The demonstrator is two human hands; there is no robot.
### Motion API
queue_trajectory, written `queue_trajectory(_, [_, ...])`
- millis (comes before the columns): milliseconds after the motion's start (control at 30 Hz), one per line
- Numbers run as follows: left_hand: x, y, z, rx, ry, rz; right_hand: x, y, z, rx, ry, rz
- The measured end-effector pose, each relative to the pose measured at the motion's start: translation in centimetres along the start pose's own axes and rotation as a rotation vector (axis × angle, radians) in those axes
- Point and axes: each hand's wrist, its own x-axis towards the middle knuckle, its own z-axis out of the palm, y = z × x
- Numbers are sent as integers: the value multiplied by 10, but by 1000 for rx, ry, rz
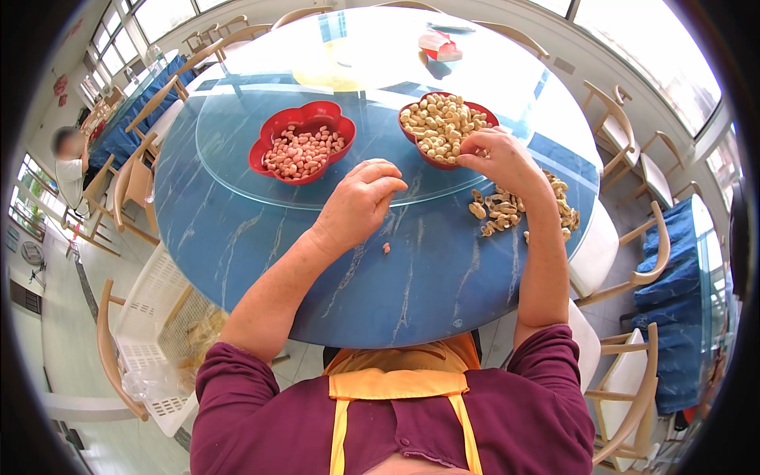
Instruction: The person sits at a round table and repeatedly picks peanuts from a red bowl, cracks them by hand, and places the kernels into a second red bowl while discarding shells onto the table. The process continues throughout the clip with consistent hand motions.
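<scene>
A red flower-shaped bowl [258, 148] holds shelled pink peanuts [301, 152]. To its right, a second red bowl [408, 101] is heaped with unshelled peanuts [443, 120]. My right hand [511, 162] is at the near right rim of that second bowl, fingers and thumb curled together by the peanuts; what they hold is hidden. My left hand [358, 202] hovers over the table between the bowls, nearer to me, its fingers curled toward the thumb; anything inside cannot be made out. Broken peanut shells [503, 212] lie beside and under my right forearm. A single pink peanut [386, 248] rests on the tabletop near my left hand.
Both bowls stand on a round glass turntable [229, 178] on the blue marbled table [237, 253]. A red and white packet [440, 47] lies at the far side. A white plastic basket [146, 317] stands at lower left. Chairs surround the table; a person [70, 170] is far left.
</scene>
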Motion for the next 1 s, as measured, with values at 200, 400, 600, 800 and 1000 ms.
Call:
queue_trajectory(200, [0, 0, 0, 8, -14, 19, -3, -1, 1, -32, 17, 9])
queue_trajectory(400, [0, -1, 0, 5, -13, 7, 0, 7, 3, -32, 4, -44])
queue_trajectory(600, [0, -1, 0, 7, -16, 19, 1, 9, 4, 100, -28, -48])
queue_trajectory(800, [0, 0, 0, 0, -24, 13, 3, 8, 9, 220, -33, -64])
queue_trajectory(1000, [0, 0, 0, -1, -30, 15, 4, 9, 10, 126, -15, -97])
